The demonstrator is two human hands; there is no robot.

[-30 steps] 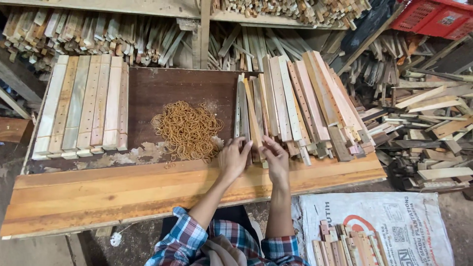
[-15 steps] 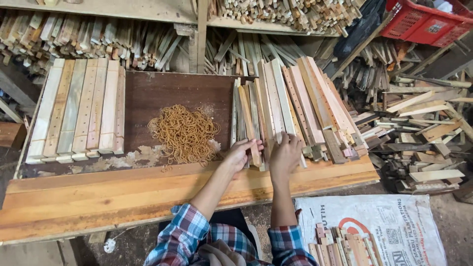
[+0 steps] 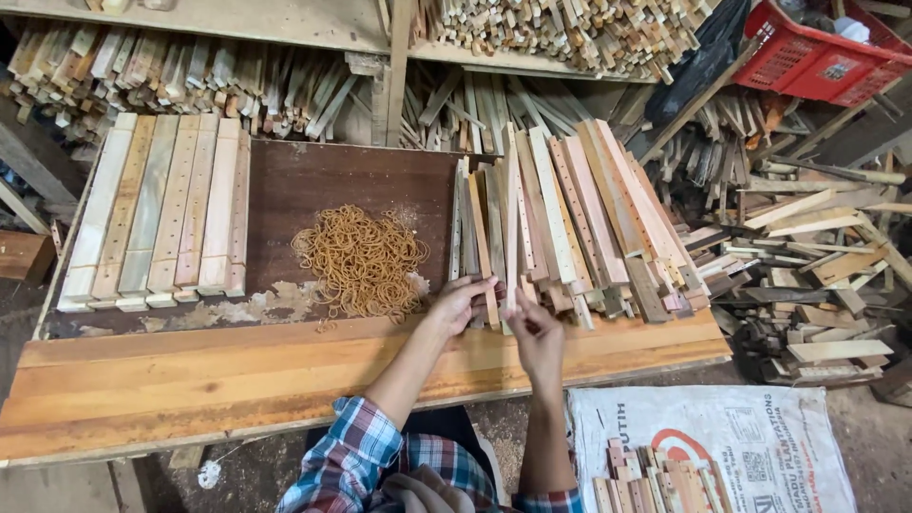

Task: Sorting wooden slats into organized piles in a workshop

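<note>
My left hand (image 3: 460,302) rests on the near ends of a pile of thin wooden slats (image 3: 579,223) lying on the bench, its fingers gripping one slat end. My right hand (image 3: 535,334) holds up a pale slat (image 3: 512,223) that stands tilted out of the pile, pinched near its lower end. A heap of tan rubber bands (image 3: 361,261) lies on the dark board just left of my left hand. Bundles of stacked slats (image 3: 161,218) lie in a neat row at the far left of the board.
A plank bench front (image 3: 285,380) runs across below the board. Shelves packed with wood sticks (image 3: 190,66) fill the back. Loose offcuts (image 3: 807,266) pile at the right, under a red crate (image 3: 817,57). A white sack (image 3: 722,446) with short slats lies on the floor.
Both hands have shifted slightly right and nearer along the slat ends. My right hand has raised one pale slat out of the pile.
</note>
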